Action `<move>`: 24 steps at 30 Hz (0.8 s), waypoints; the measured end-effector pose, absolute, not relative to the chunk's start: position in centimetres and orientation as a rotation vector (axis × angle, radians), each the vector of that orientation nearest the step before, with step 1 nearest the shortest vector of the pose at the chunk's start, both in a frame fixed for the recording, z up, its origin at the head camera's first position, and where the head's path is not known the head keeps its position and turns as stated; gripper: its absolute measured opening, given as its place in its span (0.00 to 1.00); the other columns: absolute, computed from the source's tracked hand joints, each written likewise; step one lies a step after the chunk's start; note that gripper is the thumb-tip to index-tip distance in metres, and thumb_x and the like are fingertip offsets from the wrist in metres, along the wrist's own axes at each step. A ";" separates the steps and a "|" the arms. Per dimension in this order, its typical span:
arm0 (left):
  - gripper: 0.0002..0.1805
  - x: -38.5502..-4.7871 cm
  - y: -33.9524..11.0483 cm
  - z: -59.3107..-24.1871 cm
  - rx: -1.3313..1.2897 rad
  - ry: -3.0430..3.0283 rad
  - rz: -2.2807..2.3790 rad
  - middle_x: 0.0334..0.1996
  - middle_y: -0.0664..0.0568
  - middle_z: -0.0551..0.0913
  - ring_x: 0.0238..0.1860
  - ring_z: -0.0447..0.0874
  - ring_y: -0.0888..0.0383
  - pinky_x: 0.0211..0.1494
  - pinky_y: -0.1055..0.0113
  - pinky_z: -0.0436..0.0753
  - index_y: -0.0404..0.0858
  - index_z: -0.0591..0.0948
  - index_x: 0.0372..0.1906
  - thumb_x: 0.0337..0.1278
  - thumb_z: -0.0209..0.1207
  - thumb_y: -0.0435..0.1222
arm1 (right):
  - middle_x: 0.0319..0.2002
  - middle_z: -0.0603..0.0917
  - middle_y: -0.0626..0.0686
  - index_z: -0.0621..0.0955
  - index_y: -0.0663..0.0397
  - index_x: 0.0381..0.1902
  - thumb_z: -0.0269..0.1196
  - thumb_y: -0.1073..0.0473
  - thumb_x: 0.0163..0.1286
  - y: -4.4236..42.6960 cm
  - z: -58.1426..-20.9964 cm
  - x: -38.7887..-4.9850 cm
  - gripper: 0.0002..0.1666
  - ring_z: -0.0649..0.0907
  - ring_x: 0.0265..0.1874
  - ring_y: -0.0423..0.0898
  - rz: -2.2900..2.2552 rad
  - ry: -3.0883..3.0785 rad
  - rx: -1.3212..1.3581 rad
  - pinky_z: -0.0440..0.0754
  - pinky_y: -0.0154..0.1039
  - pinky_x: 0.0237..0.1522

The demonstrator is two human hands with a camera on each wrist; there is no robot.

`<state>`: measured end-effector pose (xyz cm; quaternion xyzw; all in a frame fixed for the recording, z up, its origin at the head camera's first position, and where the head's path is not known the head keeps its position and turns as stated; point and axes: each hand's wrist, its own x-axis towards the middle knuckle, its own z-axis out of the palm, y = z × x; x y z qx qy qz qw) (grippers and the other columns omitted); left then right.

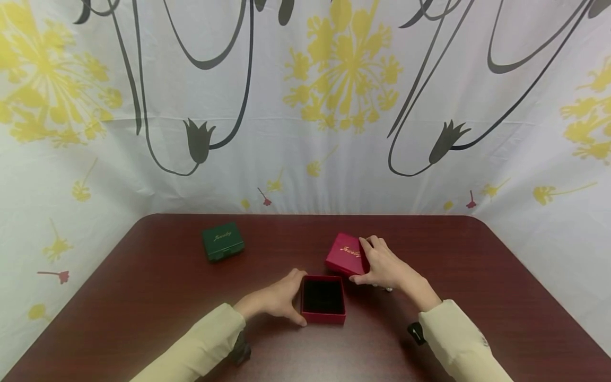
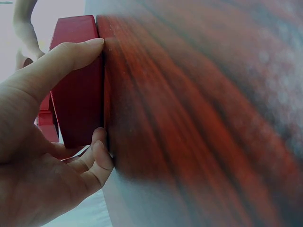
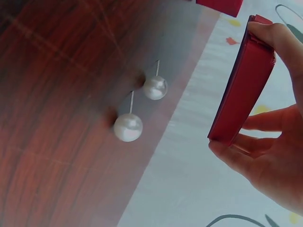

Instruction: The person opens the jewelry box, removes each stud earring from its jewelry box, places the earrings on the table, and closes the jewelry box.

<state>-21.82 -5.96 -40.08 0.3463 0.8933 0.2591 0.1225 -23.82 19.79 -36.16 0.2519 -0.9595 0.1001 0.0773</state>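
Observation:
On the table, a small open red jewelry box base (image 1: 323, 318) with a black lining sits in front of me. My left hand (image 1: 277, 298) grips it from the left. In the left wrist view, the thumb lies along one side of the base (image 2: 78, 106) and the fingers on the opposite side. My right hand (image 1: 385, 267) holds the box's red lid (image 1: 342, 256), marked "Jewelry" in gold, tilted and raised off the table. Two pearl stud earrings (image 3: 128, 127) lie on the table near the right hand, mostly hidden under it in the head view.
A closed green jewelry box (image 1: 223, 241) stands at the back left of the dark wooden table (image 1: 157, 307). Behind the table hangs a white curtain (image 1: 286, 175) with yellow and grey flower prints.

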 end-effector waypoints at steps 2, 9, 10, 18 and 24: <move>0.50 -21.8 -6.0 -40.1 1.006 2.603 0.756 0.49 0.48 0.63 0.53 0.65 0.55 0.56 0.63 0.68 0.29 0.58 0.59 0.27 0.73 0.42 | 0.46 0.69 0.65 0.65 0.76 0.56 0.70 0.45 0.42 19.7 -36.0 -23.6 0.51 0.68 0.42 0.55 0.304 -2.862 0.774 0.73 0.44 0.38; 0.48 -21.8 -6.0 -40.0 0.988 2.587 0.771 0.47 0.51 0.63 0.50 0.65 0.58 0.55 0.64 0.69 0.33 0.59 0.58 0.28 0.73 0.43 | 0.46 0.69 0.63 0.66 0.74 0.56 0.71 0.46 0.42 19.2 -35.9 -22.9 0.51 0.68 0.45 0.55 0.332 -2.811 0.842 0.75 0.45 0.41; 0.48 -21.8 -6.0 -40.0 0.988 2.589 0.768 0.47 0.51 0.63 0.50 0.65 0.58 0.55 0.64 0.69 0.33 0.59 0.58 0.28 0.73 0.43 | 0.46 0.69 0.62 0.66 0.74 0.56 0.71 0.46 0.41 19.2 -35.8 -22.8 0.51 0.68 0.45 0.55 0.333 -2.805 0.851 0.75 0.45 0.41; 0.49 -21.8 -6.0 -40.0 0.976 2.597 0.754 0.47 0.51 0.63 0.50 0.65 0.58 0.55 0.64 0.69 0.33 0.59 0.58 0.28 0.72 0.44 | 0.49 0.69 0.60 0.64 0.71 0.58 0.71 0.46 0.40 18.5 -35.7 -21.9 0.53 0.67 0.48 0.53 0.352 -2.826 0.882 0.78 0.42 0.41; 0.50 -21.8 -6.0 -39.9 0.976 2.597 0.748 0.49 0.50 0.63 0.51 0.65 0.57 0.56 0.64 0.68 0.31 0.58 0.59 0.28 0.72 0.44 | 0.50 0.69 0.58 0.65 0.68 0.58 0.72 0.44 0.39 18.1 -35.9 -21.1 0.53 0.68 0.50 0.51 0.360 -2.833 0.911 0.78 0.41 0.42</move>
